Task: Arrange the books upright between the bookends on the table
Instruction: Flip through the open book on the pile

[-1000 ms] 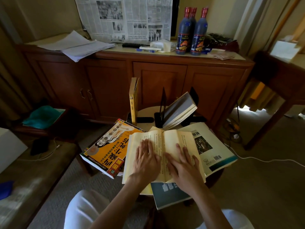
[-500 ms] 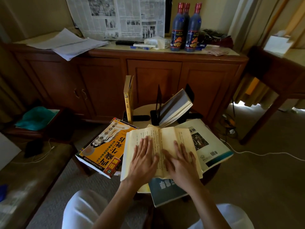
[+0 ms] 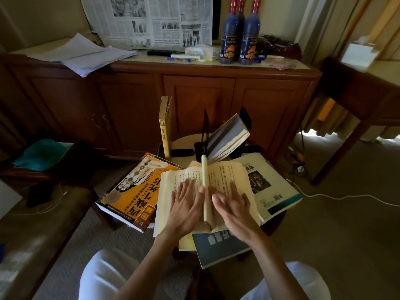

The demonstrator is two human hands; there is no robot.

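An open yellowed book (image 3: 225,176) lies on a pile of books on the small round table (image 3: 186,140). A sheaf of its middle pages stands up along the spine. My left hand (image 3: 186,205) lies flat on its left page and my right hand (image 3: 234,207) on its right page, fingers spread. Behind it a thin yellow book (image 3: 165,126) stands upright by a black bookend base (image 3: 181,152). A grey book (image 3: 227,138) leans between two black bookends (image 3: 205,128). An orange book (image 3: 138,187), a white-covered book (image 3: 275,191) and a dark teal book (image 3: 218,245) lie flat.
A wooden sideboard (image 3: 194,87) stands behind the table with newspaper (image 3: 149,20), loose papers (image 3: 86,55) and three dark bottles (image 3: 239,31) on top. A low bench (image 3: 26,224) is at the left, a dark side table (image 3: 355,87) at the right. A white cable (image 3: 337,197) crosses the carpet.
The open book's middle pages have risen and stand on edge between my hands. Both hands have moved slightly apart on the pages.
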